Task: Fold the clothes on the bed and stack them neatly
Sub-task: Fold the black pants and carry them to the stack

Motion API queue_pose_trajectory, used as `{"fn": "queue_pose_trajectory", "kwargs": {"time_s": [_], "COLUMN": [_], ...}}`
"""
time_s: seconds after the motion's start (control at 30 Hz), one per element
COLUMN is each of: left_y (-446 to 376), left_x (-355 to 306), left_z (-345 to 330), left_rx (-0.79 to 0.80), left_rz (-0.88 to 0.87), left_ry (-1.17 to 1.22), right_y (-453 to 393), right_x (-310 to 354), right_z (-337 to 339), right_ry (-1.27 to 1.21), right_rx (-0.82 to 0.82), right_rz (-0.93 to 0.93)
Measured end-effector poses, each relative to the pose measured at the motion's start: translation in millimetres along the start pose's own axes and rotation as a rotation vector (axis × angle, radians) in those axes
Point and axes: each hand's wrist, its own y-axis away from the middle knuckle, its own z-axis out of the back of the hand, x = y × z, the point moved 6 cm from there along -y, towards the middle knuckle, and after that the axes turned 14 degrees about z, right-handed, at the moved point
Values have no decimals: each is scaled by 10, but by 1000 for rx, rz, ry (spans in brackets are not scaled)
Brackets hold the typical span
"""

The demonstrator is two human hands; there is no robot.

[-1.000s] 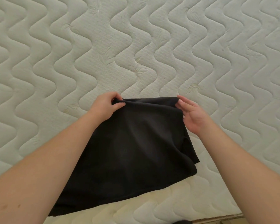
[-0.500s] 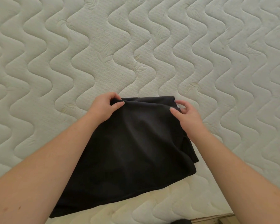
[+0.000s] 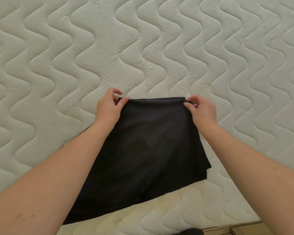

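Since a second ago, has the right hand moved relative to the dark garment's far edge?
Yes. The right hand has closed in from beside the black garment and now pinches its far right corner; the left hand grips the left corner.

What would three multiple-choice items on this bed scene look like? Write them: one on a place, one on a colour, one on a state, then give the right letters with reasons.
1. Where on the garment do the two hands hold it?
A. the two corners of its far edge
B. the two corners of its near edge
C. its middle

2. What colour is the garment?
A. white
B. red
C. black

3. How is the right hand on the cloth?
A. flat, palm down
B. pinching a corner
C. off the cloth

Key:
1 A: the left hand and the right hand sit at the far corners of the black garment, away from the person.
2 C: the cloth is black against the pale quilted mattress.
3 B: the right hand's thumb and fingers close on the far right corner.
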Motion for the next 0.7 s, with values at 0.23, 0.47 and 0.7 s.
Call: {"fn": "queue_pose_trajectory", "kwargs": {"time_s": [0.23, 0.47, 0.7], "left_y": [2, 70, 132], "left_x": [178, 114, 284], "left_z": [39, 104, 241], "left_rx": [148, 188, 307], "left_rz": [29, 38, 53], "left_ry": [-243, -32, -426], "right_y": [-93, -152, -272], "right_x": [29, 275, 582], "right_z": [81, -81, -382], "right_ry": [156, 283, 599], "right_rx": [-2, 272, 592], "right_rz": [88, 404, 662]}}
